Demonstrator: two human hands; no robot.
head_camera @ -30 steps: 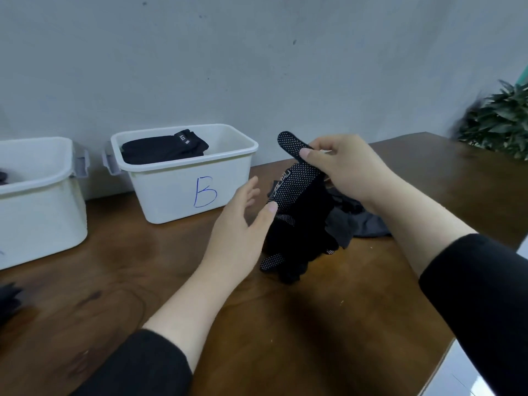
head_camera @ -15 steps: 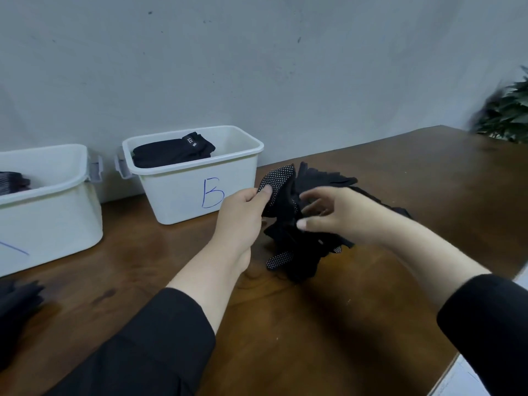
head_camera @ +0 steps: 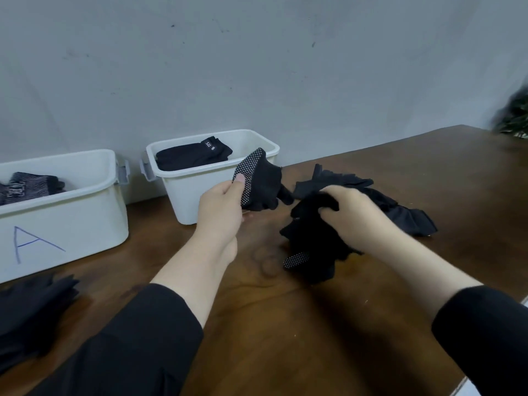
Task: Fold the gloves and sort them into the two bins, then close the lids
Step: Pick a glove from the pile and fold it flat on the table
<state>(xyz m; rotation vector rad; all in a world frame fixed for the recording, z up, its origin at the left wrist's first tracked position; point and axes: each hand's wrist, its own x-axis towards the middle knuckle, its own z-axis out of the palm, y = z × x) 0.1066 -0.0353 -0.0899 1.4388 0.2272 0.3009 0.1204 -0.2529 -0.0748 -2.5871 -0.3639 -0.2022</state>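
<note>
My left hand pinches a black glove with white grip dots, held up in front of bin B. My right hand grips a second black dotted glove that hangs down onto the wooden table. Bin B is white, open, and holds folded black gloves. Bin A, also white and open, stands to its left with grey patterned gloves inside. No lids are in view.
More dark gloves lie spread on the table behind my right hand. Another dark pile lies at the left edge in front of bin A. A green plant stands at the far right. A grey wall backs the bins.
The two gloves have come apart: my left hand took the dotted one and drew it left toward bin B, while my right hand lowered with the other. The view has swung left.
</note>
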